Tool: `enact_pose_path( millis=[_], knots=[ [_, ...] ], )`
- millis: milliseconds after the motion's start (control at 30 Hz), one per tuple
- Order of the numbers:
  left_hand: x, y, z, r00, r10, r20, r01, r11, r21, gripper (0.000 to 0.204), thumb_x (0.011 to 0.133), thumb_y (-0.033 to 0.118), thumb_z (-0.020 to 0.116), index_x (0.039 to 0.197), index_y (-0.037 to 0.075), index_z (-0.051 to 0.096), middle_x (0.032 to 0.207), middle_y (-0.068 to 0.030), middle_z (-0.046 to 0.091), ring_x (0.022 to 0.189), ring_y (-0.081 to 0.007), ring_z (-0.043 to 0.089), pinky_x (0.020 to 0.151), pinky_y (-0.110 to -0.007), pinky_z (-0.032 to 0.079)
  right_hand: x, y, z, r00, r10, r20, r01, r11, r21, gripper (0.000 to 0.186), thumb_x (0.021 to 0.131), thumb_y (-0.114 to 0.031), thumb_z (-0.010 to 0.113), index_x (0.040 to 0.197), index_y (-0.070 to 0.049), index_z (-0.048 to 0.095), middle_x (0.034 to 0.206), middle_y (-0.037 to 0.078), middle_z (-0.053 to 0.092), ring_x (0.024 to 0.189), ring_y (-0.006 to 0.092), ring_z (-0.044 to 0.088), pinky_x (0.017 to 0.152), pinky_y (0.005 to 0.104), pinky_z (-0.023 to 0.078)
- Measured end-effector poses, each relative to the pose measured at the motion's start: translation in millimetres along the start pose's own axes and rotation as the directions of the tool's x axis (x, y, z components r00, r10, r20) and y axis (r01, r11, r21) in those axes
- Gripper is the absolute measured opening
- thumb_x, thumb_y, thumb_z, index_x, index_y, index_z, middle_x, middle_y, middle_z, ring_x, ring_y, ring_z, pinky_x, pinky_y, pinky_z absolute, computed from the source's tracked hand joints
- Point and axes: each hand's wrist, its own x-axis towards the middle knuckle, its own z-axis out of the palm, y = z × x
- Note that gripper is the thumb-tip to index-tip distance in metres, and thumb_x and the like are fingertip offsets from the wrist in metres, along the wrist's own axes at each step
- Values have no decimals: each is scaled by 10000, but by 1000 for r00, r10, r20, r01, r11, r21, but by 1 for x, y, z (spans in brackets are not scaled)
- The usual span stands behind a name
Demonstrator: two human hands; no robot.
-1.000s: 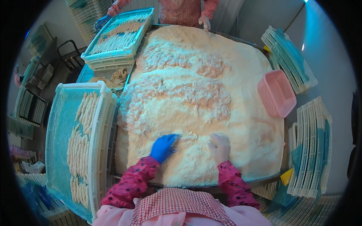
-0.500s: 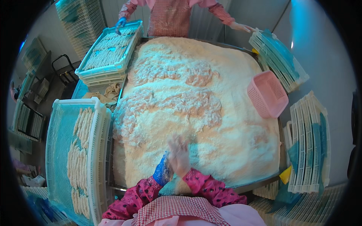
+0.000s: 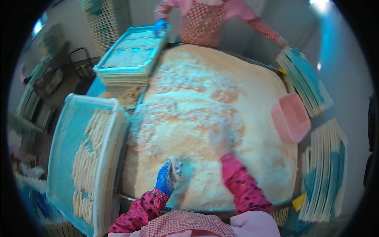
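Observation:
My left hand [image 3: 167, 173], in a blue glove dusted with crumbs, is held above the near part of a wide bed of pale crumbs [image 3: 260, 166]. Its fingers are closed around a small, pale crumb-coated piece [image 3: 173, 166], mostly hidden by them. My right hand [image 3: 220, 138] is smeared by motion over the crumbs, by the near edge of a heap of wet, pinkish raw pieces [image 3: 189, 110]; its fingers cannot be made out. A second heap [image 3: 189, 81] lies farther back. On my left, rows of crumbed strips [image 3: 84, 166] lie in a blue-lined tray [image 3: 63, 158].
Across the table stands a co-worker [image 3: 203, 23], one blue-gloved hand at a stacked tray [image 3: 132, 49] of crumbed strips. A pink basket [image 3: 290, 118] rests at the right edge. Beyond it lean stacked trays [image 3: 304, 81] and more trays [image 3: 323, 173]. A brown cloth [image 3: 132, 95] lies between the left stacks.
My hands, together before, have come apart. The right one has moved forward and right toward the raw pieces; the left stays near with the pale piece. The whole view has shifted.

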Motion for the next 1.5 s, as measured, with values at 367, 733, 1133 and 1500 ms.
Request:
enact_pose_path(
  millis=[367,733,1133,1500],
  knots=[
    [-109,271,-63,499,855,-139,-634,470,614,355,909,349,462,1099,51,494,1023,-103,529,848,-170,510,696,-312,469,72,126,-12,977,-30,212,90,957,-277,247,653,-68,661,880,-37,568,840,151,582,803,313,578,694,396,468],
    [-120,341,-167,825,543,-155,-63,360,931,471,917,358,403,1283,65,449,1293,-86,455,1207,-209,387,1026,-352,269,88,132,-2,983,-2,185,46,971,-234,213,643,-49,625,837,-46,537,758,98,572,689,230,572,616,327,461],
    [-184,297,-136,716,696,-57,-81,164,983,480,891,199,517,1315,17,384,1305,-125,448,1157,-213,452,998,-349,311,-33,29,-29,933,-200,299,41,886,463,131,689,-43,625,813,-50,587,838,80,579,825,220,542,753,335,441],
    [3,-22,-37,823,352,446,-406,-185,895,460,821,322,587,1138,-4,515,1067,-204,571,984,-355,539,862,-412,421,-164,12,-21,984,51,169,-39,997,-74,395,722,-67,593,1113,-87,536,1165,139,515,1135,312,433,982,415,321]
  ],
)
